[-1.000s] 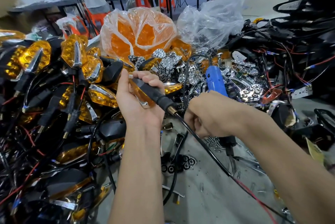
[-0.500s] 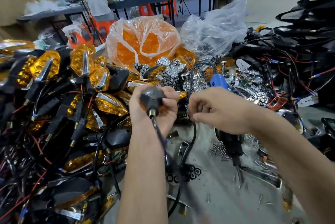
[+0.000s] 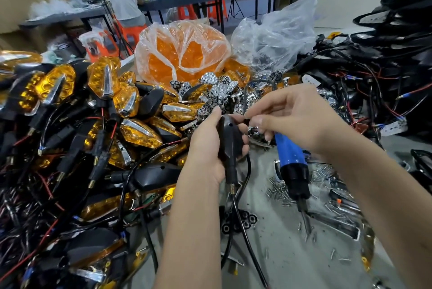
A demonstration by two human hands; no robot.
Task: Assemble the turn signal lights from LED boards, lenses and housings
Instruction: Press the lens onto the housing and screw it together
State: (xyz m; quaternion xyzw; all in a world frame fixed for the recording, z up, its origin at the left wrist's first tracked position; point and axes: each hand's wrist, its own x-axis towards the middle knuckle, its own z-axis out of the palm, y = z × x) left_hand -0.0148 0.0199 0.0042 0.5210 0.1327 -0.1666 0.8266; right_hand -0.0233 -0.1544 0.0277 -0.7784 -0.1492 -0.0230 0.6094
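Turned since a half-second ago, the black housing (image 3: pixel 230 141) now stands upright in the left hand (image 3: pixel 211 148), back toward the camera, stem and wire hanging below the palm; the fingers curl round it. Just right of it, the right hand (image 3: pixel 297 115) has its fingertips (image 3: pixel 257 122) pinched together at the housing's top edge, on something too small to identify. Below that hand a blue screwdriver (image 3: pixel 292 162) lies on the table (image 3: pixel 292 260) among loose screws (image 3: pixel 278 189).
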